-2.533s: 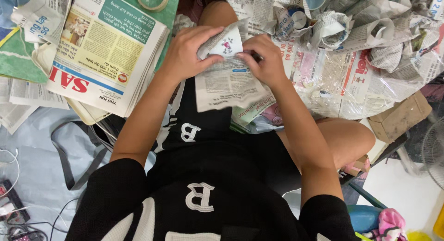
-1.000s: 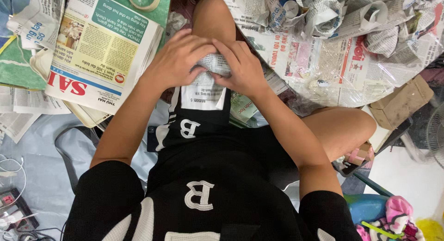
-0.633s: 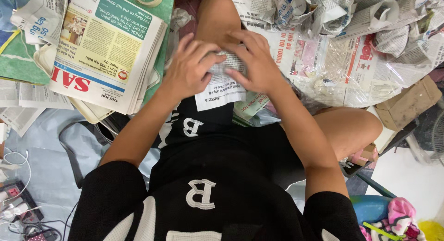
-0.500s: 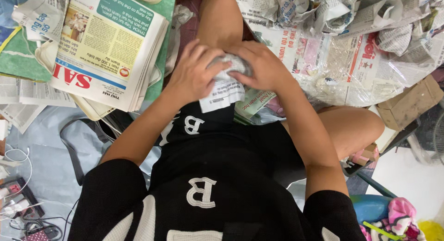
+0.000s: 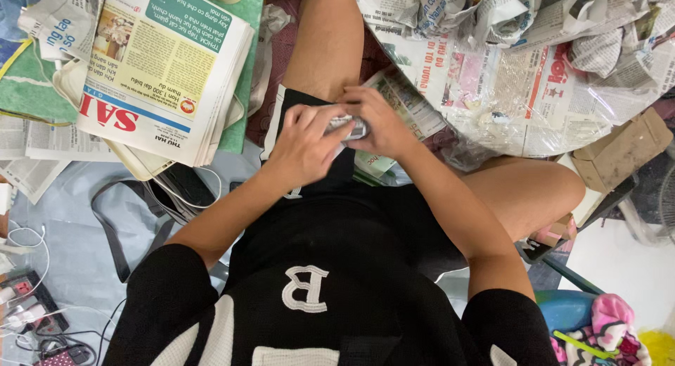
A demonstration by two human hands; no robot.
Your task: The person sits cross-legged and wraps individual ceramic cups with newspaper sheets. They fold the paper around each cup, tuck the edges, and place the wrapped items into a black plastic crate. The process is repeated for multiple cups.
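Newspaper wad [image 5: 349, 125] is sitting over the seated person's lap, squeezed between both palms, so most of it is hidden. Left hand [image 5: 304, 146] is cupping it from below; right hand [image 5: 378, 123] is pressing from above, both closing tightly, apparently compacting it. Stacked newspapers [image 5: 165, 71] are lying at the floor's upper left.

A home floor used as an informal packing spot. A stack of newspapers [image 5: 165, 71] lies beyond the hands [image 5: 337, 130], crumpled newspaper wrappings [image 5: 534, 21] and a cardboard box [image 5: 619, 148] sit nearby, and charger cables [image 5: 28, 303] trail along the floor.
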